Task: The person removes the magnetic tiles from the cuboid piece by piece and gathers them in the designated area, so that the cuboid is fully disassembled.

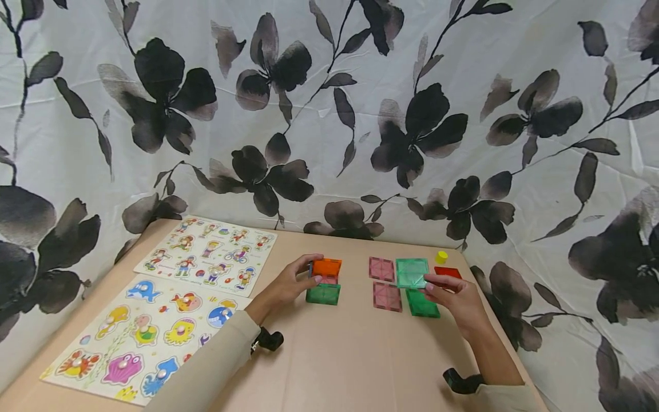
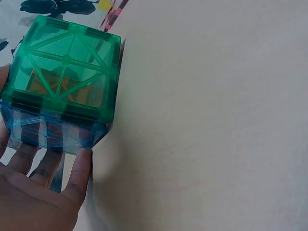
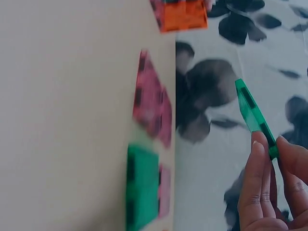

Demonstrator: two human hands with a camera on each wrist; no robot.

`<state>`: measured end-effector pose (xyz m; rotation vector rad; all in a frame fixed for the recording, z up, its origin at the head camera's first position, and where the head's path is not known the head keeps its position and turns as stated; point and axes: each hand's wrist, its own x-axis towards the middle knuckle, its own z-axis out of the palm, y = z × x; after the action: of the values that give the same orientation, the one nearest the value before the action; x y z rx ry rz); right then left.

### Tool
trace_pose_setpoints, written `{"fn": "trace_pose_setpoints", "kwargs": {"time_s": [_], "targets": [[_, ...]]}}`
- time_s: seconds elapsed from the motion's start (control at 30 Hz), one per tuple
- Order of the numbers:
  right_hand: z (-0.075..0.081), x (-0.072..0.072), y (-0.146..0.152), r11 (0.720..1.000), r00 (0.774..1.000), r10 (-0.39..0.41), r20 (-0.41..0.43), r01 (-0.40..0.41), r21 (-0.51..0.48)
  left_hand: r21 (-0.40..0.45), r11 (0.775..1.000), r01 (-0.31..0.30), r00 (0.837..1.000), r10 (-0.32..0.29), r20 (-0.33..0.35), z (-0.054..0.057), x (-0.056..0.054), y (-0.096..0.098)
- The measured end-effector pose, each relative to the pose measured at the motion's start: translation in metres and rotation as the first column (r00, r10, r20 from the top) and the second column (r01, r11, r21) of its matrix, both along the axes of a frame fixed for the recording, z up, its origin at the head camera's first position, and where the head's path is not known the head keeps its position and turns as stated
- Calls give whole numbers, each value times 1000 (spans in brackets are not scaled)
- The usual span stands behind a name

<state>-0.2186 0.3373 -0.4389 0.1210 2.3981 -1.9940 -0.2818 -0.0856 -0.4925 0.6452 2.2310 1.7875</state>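
My left hand (image 1: 290, 284) grips the side of a small box of translucent magnetic tiles on the table. An orange tile (image 1: 327, 266) tops the box in the head view, with a green tile (image 2: 66, 67) on its near face and a blue tile (image 2: 53, 132) under my fingers. My right hand (image 1: 458, 300) pinches a light green square magnetic tile (image 3: 255, 118) by its edge, raised above the table. Below it on the table lie a darker green tile (image 1: 423, 304) and pink tiles (image 1: 387, 297).
A red tile (image 1: 448, 272) and a small yellow round piece (image 1: 441, 257) lie at the table's right back. Two picture puzzle boards (image 1: 206, 254) cover the left side. A floral cloth (image 1: 340, 114) hangs behind the table (image 1: 340, 366).
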Motion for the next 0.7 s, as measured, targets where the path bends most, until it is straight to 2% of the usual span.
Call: {"fn": "trace_pose_setpoints", "kwargs": {"time_s": [0.13,0.33,0.43,0.57,0.7], "targets": [[-6,5,25,999,1000,-23,2,23,-28,15,1000,-6,1000,6,4,-1,0,0],[-20,10,62,981,999,-46,5,46,-187,36,999,6,1000,-6,11,0,1,1],[-25,13,77,971,998,-62,14,63,-230,37,999,6,1000,-6,10,1,2,1],[-28,18,92,967,994,-92,58,103,-234,42,999,8,1000,-9,16,0,2,1],[-31,22,106,972,984,-111,142,137,-192,41,999,4,1000,-5,30,0,3,2]]}}
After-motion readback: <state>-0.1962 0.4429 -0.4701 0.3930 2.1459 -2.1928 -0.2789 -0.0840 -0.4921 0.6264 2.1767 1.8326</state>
